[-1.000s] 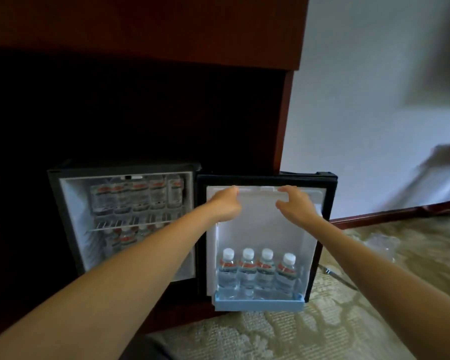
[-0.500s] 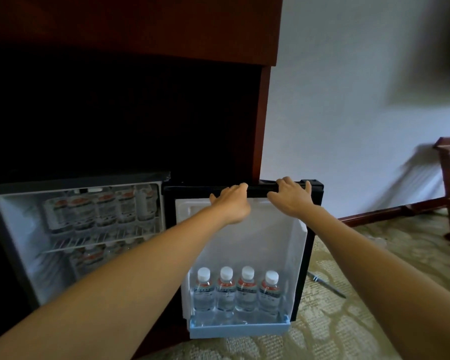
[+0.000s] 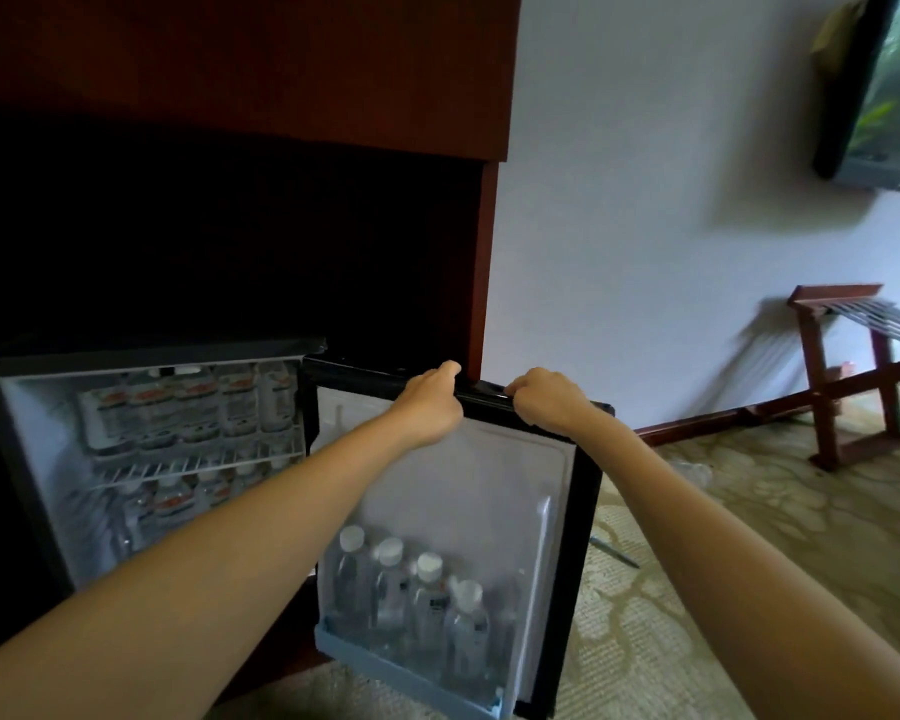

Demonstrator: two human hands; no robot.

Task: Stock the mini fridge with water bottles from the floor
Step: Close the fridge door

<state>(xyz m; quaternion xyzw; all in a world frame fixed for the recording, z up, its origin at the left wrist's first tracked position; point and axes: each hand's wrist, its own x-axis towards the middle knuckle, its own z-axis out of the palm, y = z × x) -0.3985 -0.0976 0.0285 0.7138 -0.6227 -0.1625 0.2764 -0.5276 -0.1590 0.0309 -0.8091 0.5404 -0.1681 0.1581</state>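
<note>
Bottles of water [image 3: 406, 589] with white caps, four in a row, stand upright in the pale blue door shelf [image 3: 411, 677] at the bottom of the fridge door [image 3: 463, 485]. The door hangs open to the right of the mini fridge [image 3: 37, 459], its white inner side facing the camera.

Inside the fridge, the upper bottles [image 3: 193, 402] stand packed side by side on a wire shelf [image 3: 193, 466]. The lower bottles [image 3: 178, 498] sit below it, blurred and partly hidden by the left forearm.

The left hand [image 3: 430, 402] grips the black top edge [image 3: 484, 391] of the door, fingers curled over it. The right hand [image 3: 546, 402] holds the same edge just beside it, fingers also hooked over the top. The two hands are close together but apart.

The fridge sits in a dark recess of a reddish wooden cabinet [image 3: 230, 70], against a pale wall [image 3: 645, 200]. A patterned carpet [image 3: 749, 563] covers the floor, and a thin dark object [image 3: 614, 552], too small to identify, lies on it near the door. A wooden luggage rack [image 3: 822, 387] stands well apart at the right.
</note>
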